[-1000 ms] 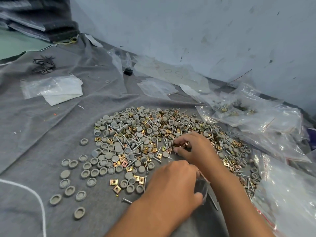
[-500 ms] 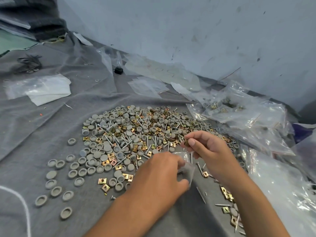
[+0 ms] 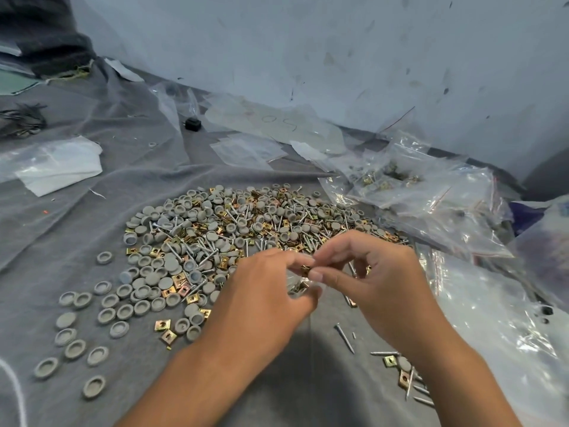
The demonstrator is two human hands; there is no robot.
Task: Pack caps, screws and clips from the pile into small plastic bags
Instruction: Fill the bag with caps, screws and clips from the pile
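A wide pile (image 3: 234, 229) of grey round caps, silver screws and gold square clips lies on the grey cloth (image 3: 92, 229). My right hand (image 3: 378, 278) pinches a gold clip (image 3: 304, 269) between thumb and forefinger, just in front of the pile. My left hand (image 3: 264, 300) grips a small clear plastic bag (image 3: 295, 283), mostly hidden between the two hands, with its mouth right under the clip. Loose caps (image 3: 74, 349) lie scattered at the left, and stray screws (image 3: 345, 337) and clips at the lower right.
Filled clear bags (image 3: 415, 192) are heaped at the right against the blue wall (image 3: 338, 57). Empty flat bags (image 3: 246, 151) and white sheets (image 3: 58, 167) lie behind and left of the pile. A small black block (image 3: 193, 123) sits at the back. A white cord (image 3: 15, 392) curls at the lower left.
My right hand lifted off the pile with a gold clip and drew back toward the left hand. The left hand raised the small bag to meet it.
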